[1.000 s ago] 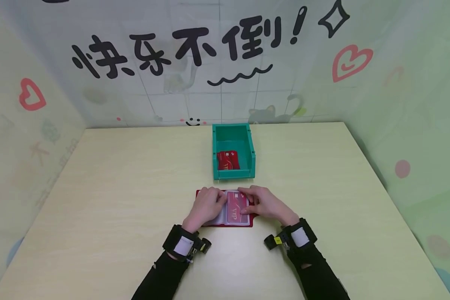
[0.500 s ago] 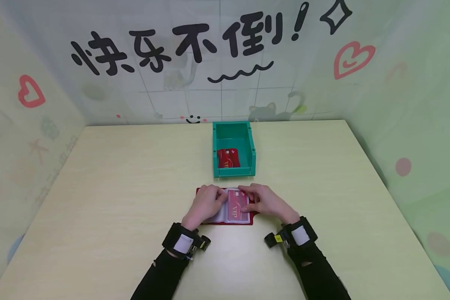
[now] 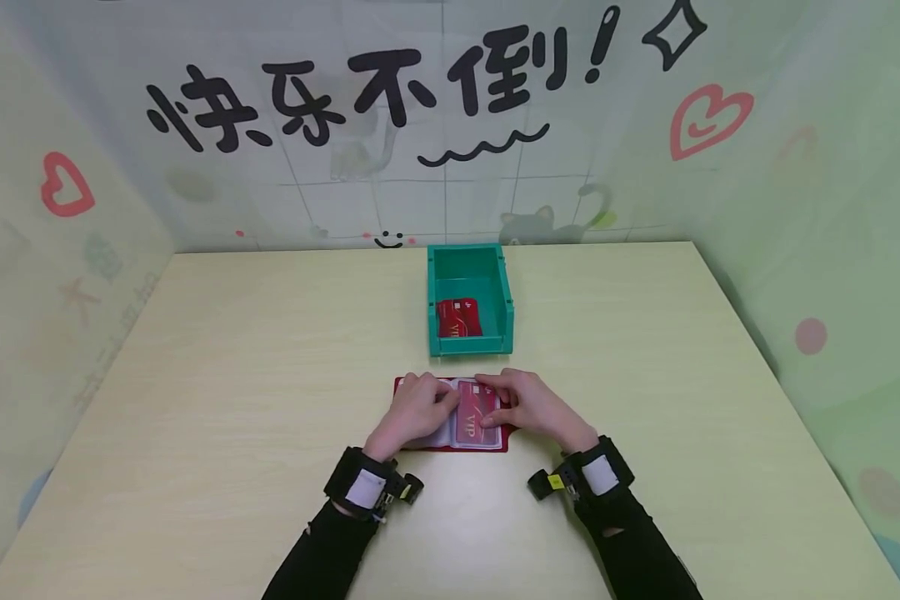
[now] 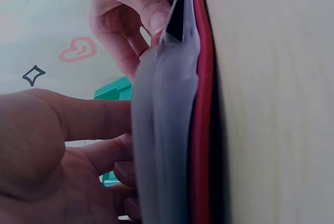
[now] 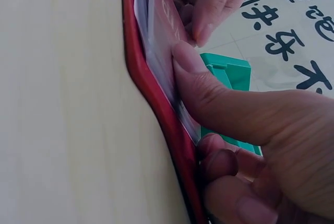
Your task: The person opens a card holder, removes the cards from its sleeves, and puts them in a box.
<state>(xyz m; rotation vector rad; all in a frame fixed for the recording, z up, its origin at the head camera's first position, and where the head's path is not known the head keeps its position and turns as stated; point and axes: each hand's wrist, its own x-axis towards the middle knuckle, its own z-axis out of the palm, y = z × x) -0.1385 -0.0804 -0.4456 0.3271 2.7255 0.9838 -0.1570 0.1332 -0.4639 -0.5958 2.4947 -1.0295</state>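
Observation:
A red card holder (image 3: 504, 440) lies spread on the table with its clear plastic sleeves (image 3: 441, 435) facing up. Behind one clear sleeve on the right side shows a red VIP card (image 3: 471, 423). My left hand (image 3: 417, 410) grips the sleeves on the left side, its thumb by the card's left edge. On the right, my right hand (image 3: 528, 406) holds the holder's edge, thumb over the card and index finger at the top edge. The right wrist view shows the right thumb (image 5: 201, 80) pressed on the card's face, with the other fingers curled by the red cover (image 5: 156, 104).
A teal bin (image 3: 471, 345) stands just beyond the holder, with several red VIP cards (image 3: 459, 318) in it. The pale wooden table (image 3: 270, 350) is bounded by printed cloth walls (image 3: 307, 200) at the back and sides.
My left thumb has shifted slightly right over the card's left edge. The right hand stays nearly still; the view tilts a little.

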